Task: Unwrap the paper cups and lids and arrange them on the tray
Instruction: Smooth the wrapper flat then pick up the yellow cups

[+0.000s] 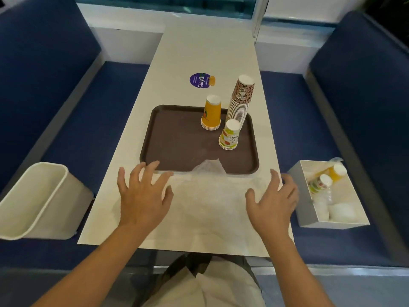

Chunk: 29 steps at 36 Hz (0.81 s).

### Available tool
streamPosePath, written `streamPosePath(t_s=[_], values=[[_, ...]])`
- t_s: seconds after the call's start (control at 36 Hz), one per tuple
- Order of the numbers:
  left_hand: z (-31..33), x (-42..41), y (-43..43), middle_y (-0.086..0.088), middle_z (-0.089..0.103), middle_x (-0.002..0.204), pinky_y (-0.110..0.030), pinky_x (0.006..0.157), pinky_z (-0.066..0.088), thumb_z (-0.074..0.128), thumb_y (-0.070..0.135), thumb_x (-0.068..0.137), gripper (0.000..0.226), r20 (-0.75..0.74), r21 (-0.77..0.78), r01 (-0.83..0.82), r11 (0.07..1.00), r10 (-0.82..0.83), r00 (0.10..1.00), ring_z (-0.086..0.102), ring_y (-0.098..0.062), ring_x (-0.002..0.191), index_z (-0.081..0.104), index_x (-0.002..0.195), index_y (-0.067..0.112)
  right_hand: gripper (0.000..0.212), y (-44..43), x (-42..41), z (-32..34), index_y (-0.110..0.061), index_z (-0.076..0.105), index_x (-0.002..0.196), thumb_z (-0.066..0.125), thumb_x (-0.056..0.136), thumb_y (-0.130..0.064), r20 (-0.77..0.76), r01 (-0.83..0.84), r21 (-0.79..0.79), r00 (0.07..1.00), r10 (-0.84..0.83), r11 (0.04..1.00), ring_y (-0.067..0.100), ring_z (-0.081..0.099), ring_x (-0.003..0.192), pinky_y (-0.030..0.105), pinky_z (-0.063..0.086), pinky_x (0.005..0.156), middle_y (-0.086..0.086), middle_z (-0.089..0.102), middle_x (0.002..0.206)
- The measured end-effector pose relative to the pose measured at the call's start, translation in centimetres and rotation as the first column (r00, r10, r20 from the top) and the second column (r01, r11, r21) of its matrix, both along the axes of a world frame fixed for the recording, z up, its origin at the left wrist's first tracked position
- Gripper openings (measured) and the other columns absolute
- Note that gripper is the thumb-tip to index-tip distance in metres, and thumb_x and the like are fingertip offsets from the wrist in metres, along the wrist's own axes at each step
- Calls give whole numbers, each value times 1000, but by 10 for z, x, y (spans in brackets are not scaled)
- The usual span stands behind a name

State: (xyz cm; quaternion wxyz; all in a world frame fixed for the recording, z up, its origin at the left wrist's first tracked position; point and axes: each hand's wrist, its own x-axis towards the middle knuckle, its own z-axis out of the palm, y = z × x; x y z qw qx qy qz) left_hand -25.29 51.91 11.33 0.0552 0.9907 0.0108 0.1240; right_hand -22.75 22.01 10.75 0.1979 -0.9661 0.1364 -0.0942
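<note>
A brown tray (177, 142) lies on the white table (205, 49). Three upside-down cup stacks stand on its far right part: an orange stack (211, 114), a tall leopard-print stack (240, 100) and a white stack with green and red print (230, 136). A clear plastic wrapper (210, 185) lies flat on the table in front of the tray, one end lapping over the tray's near rim. My left hand (141, 196) hovers spread at the wrapper's left edge. My right hand (274, 200) is spread at its right edge. Neither hand holds anything.
A white box (309, 218) on the blue bench to the right holds wrapped cups and white lids. A white bin (42, 200) sits on the left bench. A purple round sticker (200, 80) lies on the table beyond the tray.
</note>
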Motion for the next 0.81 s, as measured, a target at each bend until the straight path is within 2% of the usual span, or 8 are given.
streamPosePath(t_s=[0.06, 0.11, 0.22, 0.31, 0.44, 0.53, 0.67, 0.81], values=[[-13, -5, -1, -7, 47, 159, -67, 121, 8, 43, 64, 94, 53, -123, 38, 5, 999, 0, 992, 43, -39, 144, 62, 139, 43, 70, 21, -3, 18, -22, 40, 150, 65, 87, -43, 184, -177, -22, 967, 178, 984, 35, 23, 149, 62, 25, 121, 11, 26, 159], [-36, -6, 4, -6, 39, 165, -71, 119, 9, 26, 75, 96, 63, -270, 80, 30, 996, -7, 963, 39, -41, 147, 51, 148, 49, 64, 51, -6, 24, -21, 45, 150, 62, 90, -37, 231, -393, -66, 888, 397, 917, 36, 18, 154, 63, 19, 123, 13, 25, 163], [-73, -7, 10, -2, 10, 175, -75, 120, 1, 2, 84, 92, 71, -418, 90, 58, 994, -15, 908, 12, -39, 159, 10, 159, 60, 58, 107, -8, -16, -33, 31, 160, 35, 105, -49, -42, -646, -177, 759, 650, 743, 34, -8, 159, 66, 4, 123, 9, 1, 173], [-88, -12, 10, 1, -8, 175, -72, 119, -5, 4, 83, 94, 67, -435, 32, 32, 999, -15, 900, -6, -36, 160, -12, 156, 61, 58, 117, -4, -59, -43, 17, 162, 22, 107, -61, -251, -677, -221, 735, 630, 702, 36, -15, 158, 72, 0, 119, 6, -12, 173], [-92, -15, 14, 2, -17, 174, -72, 121, -4, 8, 80, 97, 66, -426, -18, 42, 999, -46, 904, -12, -36, 160, -16, 155, 60, 61, 90, 1, -81, -54, -11, 158, 4, 102, -71, -388, -657, -180, 731, 561, 732, 38, -5, 159, 75, -12, 115, 2, -11, 173], [-92, -15, 15, 2, -20, 173, -72, 121, -5, 8, 81, 97, 67, -421, -7, 65, 998, -62, 905, -15, -35, 159, -18, 155, 60, 62, 62, 4, -77, -55, -22, 154, 2, 100, -74, -418, -637, -143, 733, 537, 758, 32, -6, 159, 69, -16, 117, -1, -12, 173], [-91, -16, 16, 2, -21, 173, -72, 122, -6, 7, 83, 96, 67, -427, -19, 65, 998, -67, 902, -16, -35, 159, -16, 155, 62, 66, 11, 12, -79, -52, -22, 155, 5, 100, -75, -387, -567, -143, 786, 482, 811, 21, -18, 158, 63, -15, 121, -8, -22, 170], [-91, -15, 15, 3, -23, 172, -71, 122, -5, 5, 84, 94, 68, -434, -22, 61, 998, -64, 899, -18, -34, 159, -16, 154, 62, 67, -9, 14, -83, -50, -23, 156, 6, 101, -74, -386, -595, -155, 772, 506, 789, 21, -19, 157, 61, -14, 123, -9, -24, 170]])
